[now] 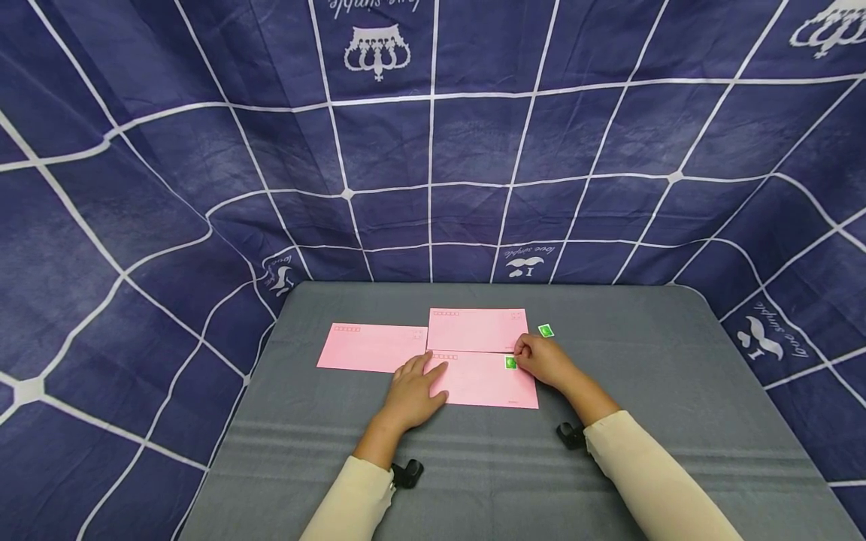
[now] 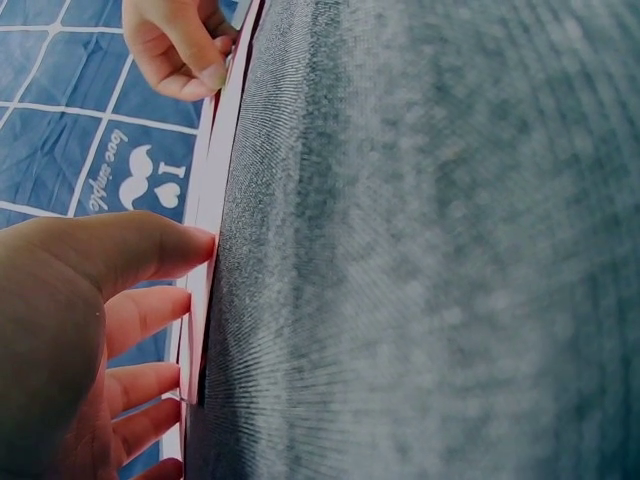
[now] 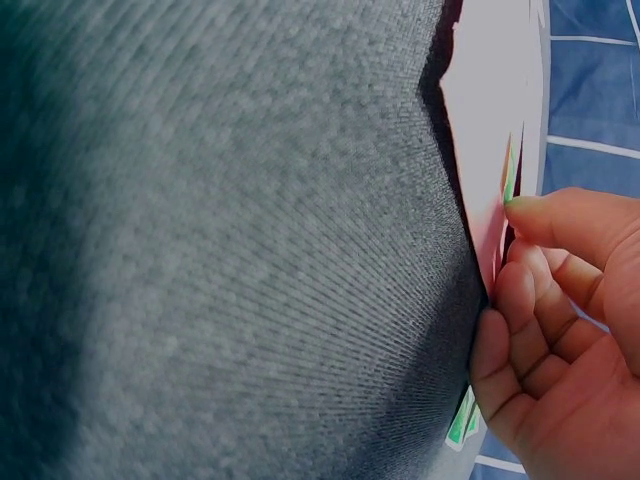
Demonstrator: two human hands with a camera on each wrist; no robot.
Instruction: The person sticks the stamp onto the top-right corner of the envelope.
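Spread fingers of my left hand [image 1: 411,394] rest on the left end of the nearest pink envelope [image 1: 473,387], the little-finger side reaching the envelope on the left. In the left wrist view, the thumb [image 2: 170,245] touches the envelope's near edge. My right hand [image 1: 546,362] is at that envelope's upper right corner, its thumb and curled fingers pinching the right edge of a green stamp [image 1: 510,363]. The right wrist view shows the thumb tip against this stamp [image 3: 511,172], which stands slightly tilted over the pink paper.
A second pink envelope [image 1: 476,330] lies just beyond the nearest one, and a third pink envelope [image 1: 372,347] lies to the left. Another green stamp [image 1: 546,330] is on the grey tabletop [image 1: 643,361], beyond my right hand. A blue checked cloth [image 1: 473,143] hangs around the table.
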